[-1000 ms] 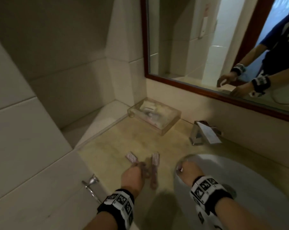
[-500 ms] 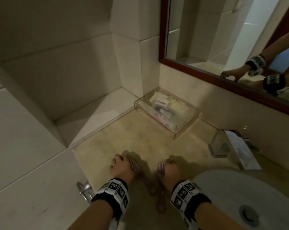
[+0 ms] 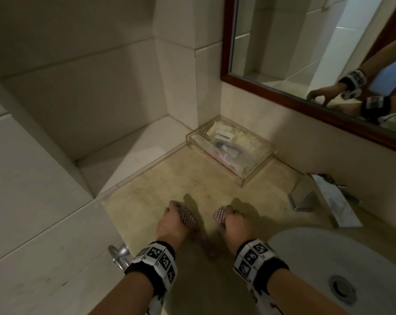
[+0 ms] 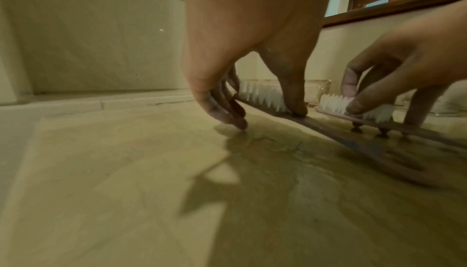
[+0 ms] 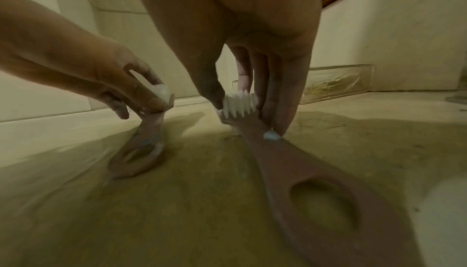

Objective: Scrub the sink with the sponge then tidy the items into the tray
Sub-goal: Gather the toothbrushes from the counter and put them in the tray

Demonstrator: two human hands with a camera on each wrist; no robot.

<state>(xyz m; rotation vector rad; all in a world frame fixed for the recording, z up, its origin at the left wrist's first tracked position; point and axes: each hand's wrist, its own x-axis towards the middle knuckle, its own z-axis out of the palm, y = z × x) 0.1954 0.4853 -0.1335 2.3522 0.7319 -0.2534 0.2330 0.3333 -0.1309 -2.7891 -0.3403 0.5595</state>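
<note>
Pinching one toothbrush apiece near the bristle end: left hand [image 3: 172,223] on the left toothbrush [image 3: 187,215], right hand [image 3: 234,226] on the right toothbrush [image 3: 220,217]. Fingers and thumb of each hand are clamped across the head, apparently because the flat handles lie flush on the bench [image 3: 147,196] and the raised bristles give the only purchase. Left brush head is tipped up, its handle tail on the bench; right brush seems likewise just lifting. Clear tray [image 3: 256,170] sits well apart, in the corner against the wall under the mirror [image 3: 283,42], already holding sachets and small tubes, so carrying both brushes together probably saves a trip. Sink [image 3: 329,258] lies to the right; no sponge seen. Tray packets bear print, too small to read. Wristbands show square coded markers only.
</note>
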